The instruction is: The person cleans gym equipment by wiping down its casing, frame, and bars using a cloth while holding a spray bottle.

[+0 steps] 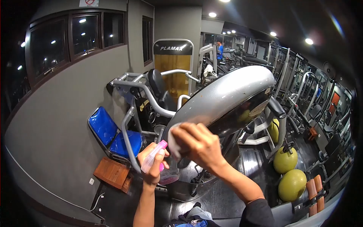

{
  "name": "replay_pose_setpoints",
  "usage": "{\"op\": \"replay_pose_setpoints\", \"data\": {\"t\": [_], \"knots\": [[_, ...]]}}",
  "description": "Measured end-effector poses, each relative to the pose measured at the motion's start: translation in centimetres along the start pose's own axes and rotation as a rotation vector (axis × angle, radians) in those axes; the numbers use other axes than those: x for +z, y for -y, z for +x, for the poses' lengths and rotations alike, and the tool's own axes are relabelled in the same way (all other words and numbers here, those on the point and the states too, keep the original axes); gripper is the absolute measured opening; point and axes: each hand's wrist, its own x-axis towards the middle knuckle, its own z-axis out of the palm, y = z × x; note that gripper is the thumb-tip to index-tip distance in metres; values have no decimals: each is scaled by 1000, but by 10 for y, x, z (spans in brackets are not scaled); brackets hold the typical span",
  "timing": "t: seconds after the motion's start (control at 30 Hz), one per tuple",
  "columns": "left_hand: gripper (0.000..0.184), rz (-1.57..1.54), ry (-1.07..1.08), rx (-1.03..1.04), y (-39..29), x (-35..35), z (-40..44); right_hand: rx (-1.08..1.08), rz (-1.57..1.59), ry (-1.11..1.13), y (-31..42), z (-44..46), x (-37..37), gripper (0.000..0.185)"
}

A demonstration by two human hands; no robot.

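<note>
So, the right hand (204, 147) is up against the near, lower end of the big silver machine (230, 90), knuckles up, fingers curled down and bunched over a white cloth (174, 140). That forearm slants in from the lower right, with a dark sleeve (259, 214) pushed up near the elbow. Left hand (152, 172) is just beside that same end of the machine, palm side turned inward, forearm nearly upright, thumb and fingers wrapped around a spray bottle (150, 159) with see-through plastic and a pink nozzle. Can't tell exactly how the fingers behind the bottle sit.

The machine's cover is smooth, rounded and shiny, with a glossy black panel (240, 111) along its side. Left of the machine there's a blue chair (102, 128), a brown wooden box (113, 174) below that, and a plain grey wall (64, 128) with dark windows (85, 34) up top. Right behind the machine stands a tall unit with a PLAMAX sign (171, 48). To its right, two yellow-green balls (292, 185) rest on the dark, shiny floor (223, 200), near more gym gear. Way past the machine, a person in a blue top (219, 52) is standing, with round lights (212, 14) in the dark ceiling overhead.
</note>
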Motion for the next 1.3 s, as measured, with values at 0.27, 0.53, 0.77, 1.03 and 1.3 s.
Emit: {"op": "replay_pose_setpoints", "data": {"t": [0.27, 0.53, 0.77, 1.03, 1.3], "knots": [[28, -29, 3, -46, -3, -24, -9, 197, 68, -456, -24, -21, -18, 58], [30, 21, 77, -50, 4, -20, -8, 53, 89, -259, -24, -73, 32, 43], [30, -1, 147, -70, 15, -18, -12, 202, 133, -544, -19, -86, 64, 39], [29, -105, 108, -124, 15, -11, -8, 297, 93, -561, -14, -44, 11, 44], [29, -133, 66, -48, 23, -17, -13, 26, -75, 45, 17, -30, 30, 43]]}}
